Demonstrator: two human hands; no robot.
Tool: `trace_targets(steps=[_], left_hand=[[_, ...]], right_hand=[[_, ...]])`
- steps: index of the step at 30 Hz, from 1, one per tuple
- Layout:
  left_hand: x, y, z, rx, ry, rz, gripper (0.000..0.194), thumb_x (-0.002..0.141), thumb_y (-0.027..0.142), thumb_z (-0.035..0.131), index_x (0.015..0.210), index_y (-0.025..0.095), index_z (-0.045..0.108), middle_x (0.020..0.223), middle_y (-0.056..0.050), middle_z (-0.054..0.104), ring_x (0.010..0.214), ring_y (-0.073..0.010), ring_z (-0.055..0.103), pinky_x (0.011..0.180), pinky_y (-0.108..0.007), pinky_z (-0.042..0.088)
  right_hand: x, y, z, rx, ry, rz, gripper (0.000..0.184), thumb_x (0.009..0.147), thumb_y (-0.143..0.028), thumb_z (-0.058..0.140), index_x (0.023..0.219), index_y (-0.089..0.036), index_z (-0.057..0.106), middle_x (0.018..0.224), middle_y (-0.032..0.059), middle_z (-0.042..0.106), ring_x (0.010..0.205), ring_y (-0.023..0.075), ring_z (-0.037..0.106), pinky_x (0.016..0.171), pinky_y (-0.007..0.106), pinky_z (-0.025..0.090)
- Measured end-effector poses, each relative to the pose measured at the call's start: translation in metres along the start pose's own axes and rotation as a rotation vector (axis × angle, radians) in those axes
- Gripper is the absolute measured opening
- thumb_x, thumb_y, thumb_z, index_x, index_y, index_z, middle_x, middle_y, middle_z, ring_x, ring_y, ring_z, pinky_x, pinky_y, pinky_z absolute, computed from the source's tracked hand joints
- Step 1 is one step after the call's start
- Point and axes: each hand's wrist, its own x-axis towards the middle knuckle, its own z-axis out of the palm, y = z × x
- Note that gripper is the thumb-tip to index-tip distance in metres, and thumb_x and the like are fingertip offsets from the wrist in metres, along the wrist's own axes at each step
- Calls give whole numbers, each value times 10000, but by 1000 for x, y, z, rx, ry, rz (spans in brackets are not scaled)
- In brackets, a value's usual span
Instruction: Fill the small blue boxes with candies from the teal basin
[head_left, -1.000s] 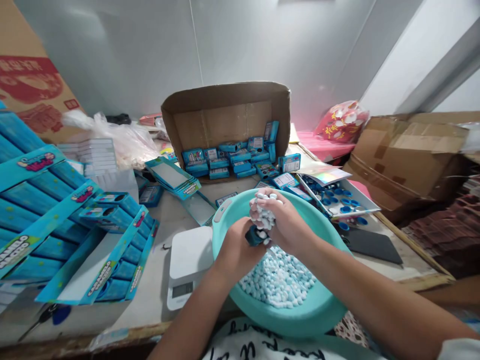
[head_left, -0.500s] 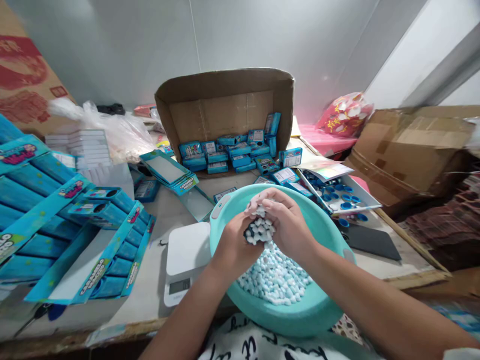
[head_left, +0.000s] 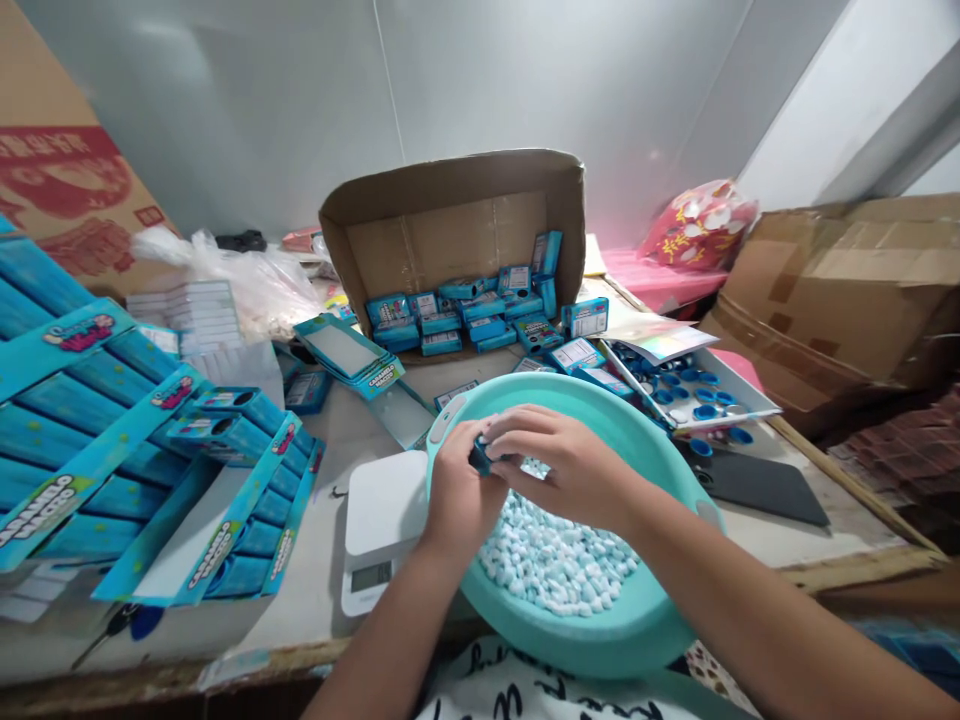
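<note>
My left hand (head_left: 463, 492) is closed around a small dark-blue container (head_left: 480, 455), mostly hidden by the fingers. Curled over from the right, my right hand (head_left: 559, 460) has its fingertips against the container's top; what they pinch, if anything, is hidden. Both hands are above a turquoise basin (head_left: 645, 610) resting against my lap at the table edge. Inside lies a heap of small white and pale-blue candies (head_left: 559, 560).
A white digital scale (head_left: 386, 500) stands left of the basin. Blue display trays (head_left: 202, 500) of small boxes fill the left side. Behind, a cardboard carton (head_left: 450, 230) holds more blue boxes. To the right are a white box of blue caps (head_left: 690, 395) and a dark phone (head_left: 765, 485).
The candies that showed heaped between my hands are out of sight there. My left hand has tilted the container, and my right fingers have moved left and down onto its top.
</note>
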Motion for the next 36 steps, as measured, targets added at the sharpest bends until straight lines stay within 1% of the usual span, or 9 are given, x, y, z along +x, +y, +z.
trace_targets(steps=[3, 7, 10, 13, 18, 25, 29, 32, 36], left_hand=[[1, -3, -1, 27, 15, -16, 423, 745, 91, 700, 1158, 185, 709, 1140, -69, 722, 1082, -227, 667, 974, -338, 508], [1, -4, 0, 34, 28, -77, 442, 762, 160, 738, 1202, 187, 697, 1193, -89, 706, 1128, -258, 658, 999, -380, 508], [-1, -3, 0, 14, 20, -48, 419, 773, 143, 720, 1188, 198, 697, 1179, -79, 702, 1110, -245, 656, 977, -362, 510], [-1, -1, 2, 21, 14, 4, 305, 782, 96, 662, 1069, 188, 707, 1054, -54, 707, 992, -205, 665, 877, -316, 519], [0, 1, 2, 32, -5, -33, 381, 746, 45, 643, 1093, 186, 711, 1068, -51, 715, 1004, -200, 665, 905, -321, 515], [-2, -1, 2, 45, -50, -30, 499, 730, 34, 640, 1199, 193, 702, 1175, -65, 714, 1099, -220, 666, 986, -343, 522], [-1, -1, 2, 100, -4, -37, 524, 685, 16, 645, 1177, 186, 709, 1165, -75, 720, 1112, -244, 669, 986, -362, 532], [0, 2, 1, 82, 17, -37, 434, 738, 98, 698, 1160, 196, 714, 1147, -80, 723, 1086, -254, 675, 957, -373, 542], [0, 5, 1, 63, 20, -27, 396, 764, 108, 698, 1145, 216, 716, 1109, -56, 723, 1043, -231, 676, 912, -349, 544]], right_hand=[[-3, 4, -5, -102, -24, 27, 96, 941, -142, 606, 973, -210, 667, 999, 54, 715, 956, 210, 641, 868, 388, 518], [-6, 6, -9, -190, 37, 97, 107, 921, -177, 644, 1017, -209, 680, 926, 52, 678, 865, 209, 602, 768, 369, 506], [-6, 3, -10, -193, 22, 100, 323, 917, -171, 641, 1233, -237, 640, 1155, 78, 655, 1072, 235, 580, 916, 403, 501], [-6, -2, -8, -231, -111, 88, 414, 944, -116, 548, 1333, -253, 586, 1321, 75, 613, 1199, 240, 534, 1010, 437, 453], [-6, -7, -7, -348, -203, 107, 310, 975, -153, 490, 1237, -223, 640, 1284, 79, 637, 1131, 259, 554, 942, 458, 422], [-4, -5, -13, -324, -168, 160, 30, 894, -223, 638, 880, -204, 656, 860, 17, 631, 864, 203, 531, 774, 374, 348], [-6, 2, -12, -207, -133, 177, 182, 900, -281, 682, 767, -195, 593, 778, -7, 595, 785, 167, 520, 737, 349, 343], [-7, 5, -12, -173, -58, 193, 93, 899, -278, 691, 925, -201, 644, 923, 31, 628, 867, 188, 552, 792, 362, 412], [-7, 9, -14, -163, -47, 200, 333, 917, -294, 698, 1234, -222, 627, 1172, 92, 644, 1084, 250, 576, 937, 436, 484]])
